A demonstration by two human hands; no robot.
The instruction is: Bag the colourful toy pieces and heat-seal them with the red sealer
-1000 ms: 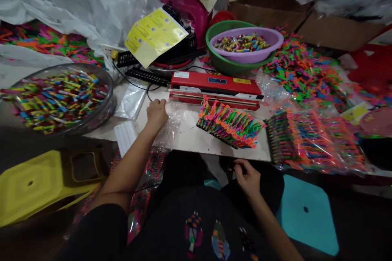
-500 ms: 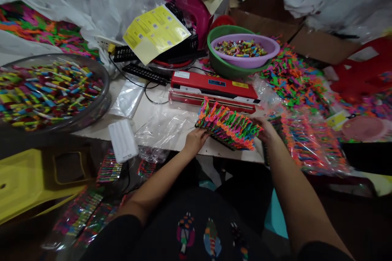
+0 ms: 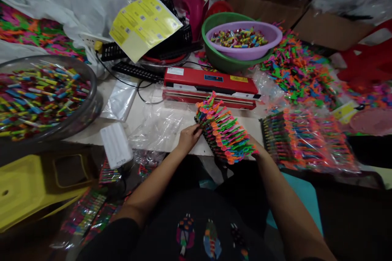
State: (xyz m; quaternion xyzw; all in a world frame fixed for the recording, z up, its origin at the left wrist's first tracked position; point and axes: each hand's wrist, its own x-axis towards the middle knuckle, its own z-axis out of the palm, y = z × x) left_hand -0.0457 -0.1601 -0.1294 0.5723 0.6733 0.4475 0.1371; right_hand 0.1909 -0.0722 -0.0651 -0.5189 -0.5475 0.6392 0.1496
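A dark rack packed with rows of small plastic toys (image 3: pixel 228 132), in orange, pink, green and blue, is tilted over the table's front edge. My left hand (image 3: pixel 189 136) pinches its left end, thumb on the near side. At the opposite end my right hand (image 3: pixel 256 145) grips the rack, its fingers mostly hidden behind the toys. Just behind the rack lies a red bag sealer (image 3: pixel 211 81) with a clear plastic sheet along its front. To the right, more rows of similar toys in clear plastic wrap (image 3: pixel 306 138) lie on the table.
A large clear tub (image 3: pixel 92 85) of small colourful tubes stands left. A purple basin (image 3: pixel 272 43) sits inside a green basin (image 3: pixel 211 55) at the back. Loose toys (image 3: pixel 303 77) are heaped right. A white power bank-like box (image 3: pixel 116 144) overhangs the front edge; a yellow stool (image 3: pixel 24 187) is below.
The rack has turned, its right end swinging down toward me with my right hand. My left hand keeps its hold. The camera view has shifted slightly.
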